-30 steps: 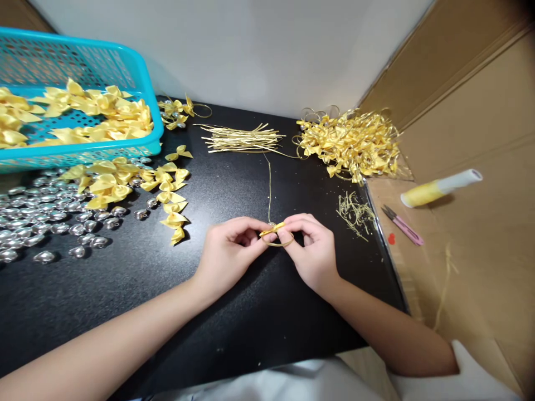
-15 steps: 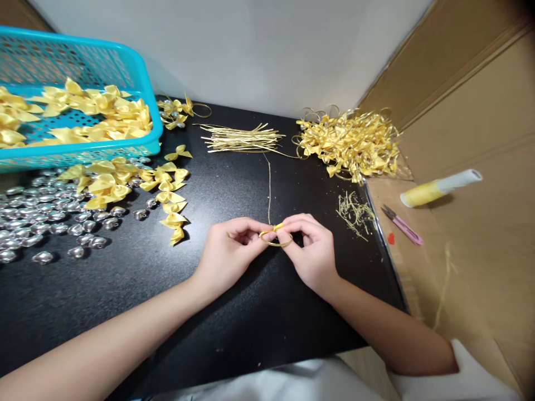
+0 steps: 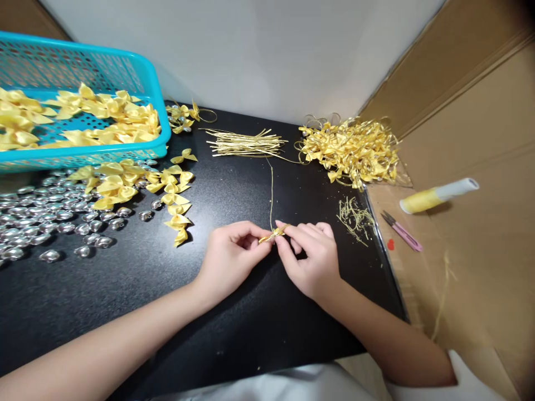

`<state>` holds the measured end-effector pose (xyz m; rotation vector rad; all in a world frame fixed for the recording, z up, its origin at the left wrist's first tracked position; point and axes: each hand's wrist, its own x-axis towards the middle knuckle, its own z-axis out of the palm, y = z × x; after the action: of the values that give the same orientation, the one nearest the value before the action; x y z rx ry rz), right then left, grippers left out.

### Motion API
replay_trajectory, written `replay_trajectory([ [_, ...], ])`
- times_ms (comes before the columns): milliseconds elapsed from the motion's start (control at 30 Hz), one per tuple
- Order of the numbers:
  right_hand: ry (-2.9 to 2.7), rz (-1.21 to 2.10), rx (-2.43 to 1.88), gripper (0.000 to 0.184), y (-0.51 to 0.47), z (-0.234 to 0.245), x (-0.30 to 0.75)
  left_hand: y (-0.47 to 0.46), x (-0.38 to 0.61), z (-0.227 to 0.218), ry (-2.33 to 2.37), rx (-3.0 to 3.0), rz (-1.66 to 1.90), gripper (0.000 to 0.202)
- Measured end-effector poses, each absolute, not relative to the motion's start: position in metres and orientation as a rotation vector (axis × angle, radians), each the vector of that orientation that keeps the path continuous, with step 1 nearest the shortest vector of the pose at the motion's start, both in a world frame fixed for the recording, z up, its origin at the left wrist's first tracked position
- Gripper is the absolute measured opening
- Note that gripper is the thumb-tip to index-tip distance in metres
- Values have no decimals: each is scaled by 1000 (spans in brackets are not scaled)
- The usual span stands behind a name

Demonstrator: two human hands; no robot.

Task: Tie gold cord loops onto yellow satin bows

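Observation:
My left hand [image 3: 234, 253] pinches one side of a small yellow ribbon bow with gold cord [image 3: 276, 231] low over the black table. The fingertips of my right hand [image 3: 311, 256] close on its other side, so much of the bow is covered. A thin gold thread [image 3: 271, 192] runs from the bow away toward a bundle of gold cords [image 3: 246, 143]. Both forearms reach in from the near edge.
A turquoise basket [image 3: 161, 131] of yellow bows stands at left, with silver heart-shaped beads [image 3: 62, 214] and loose bows [image 3: 178, 209] before it. Finished-looking bows with cord loops [image 3: 351, 147] are heaped at right, near thread scraps [image 3: 355, 217] and pink-handled snips [image 3: 403, 231].
The gold cord loop, earlier round and open below the bow, now lies flattened between my fingers. My right fingers have shifted slightly around the bow. The view has moved a little.

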<state>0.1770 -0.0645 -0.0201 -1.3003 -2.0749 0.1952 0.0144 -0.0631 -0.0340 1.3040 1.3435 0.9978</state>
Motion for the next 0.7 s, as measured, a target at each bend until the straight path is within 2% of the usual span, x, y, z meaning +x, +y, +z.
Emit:
replay_trajectory([
  [200, -2146, 453, -1517, 23, -59, -9, 180, -66, 13, -31, 1255, 1794, 1107, 10],
  [367, -2149, 764, -1527, 30, -55, -8, 182, -67, 13, -32, 1229, 1980, 1099, 11],
  [433, -2066, 939, -1496, 33, -53, -10, 183, -67, 12, -30, 1238, 1984, 1075, 12],
  [533, -1884, 1117, -1465, 21, -50, -12, 183, -67, 11, -26, 1266, 1886, 1038, 12],
  [600, -1804, 1125, -1454, 14, -50, -13, 183, -67, 11, -25, 1281, 1746, 1005, 12],
  [700, -1758, 1100, -1424, 14, -50, -14, 182, -66, 11, -26, 1282, 1515, 941, 13],
])
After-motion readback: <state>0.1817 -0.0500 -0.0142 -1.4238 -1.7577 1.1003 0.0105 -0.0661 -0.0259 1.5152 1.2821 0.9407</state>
